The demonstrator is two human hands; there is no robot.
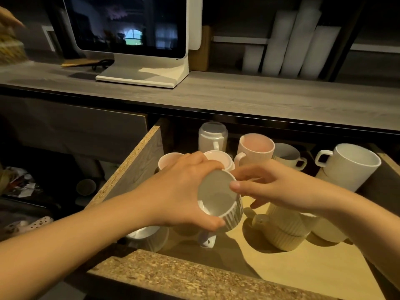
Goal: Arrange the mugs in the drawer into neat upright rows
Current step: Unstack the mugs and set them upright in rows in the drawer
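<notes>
My left hand [184, 191] grips a ribbed white mug [218, 200], tilted with its mouth towards me, above the open drawer [173, 276]. My right hand [275, 187] touches the mug's far rim with its fingertips. Under my right hand stands a ribbed cream mug [285, 232]. At the back are an upside-down clear mug [213, 136], a pink mug [256, 149], a small cream cup [289, 155] and a large white mug [350, 167]. Two more pink cups [168, 161] [218, 159] sit behind my left hand. A white mug [149, 237] is partly hidden under my left wrist.
The drawer's left wall [134, 169] and front edge are raw chipboard. A wooden counter [238, 96] overhangs the drawer's back and carries a white monitor [134, 40]. White rolls [296, 40] stand on the shelf behind. Clutter lies on the floor at left [19, 185].
</notes>
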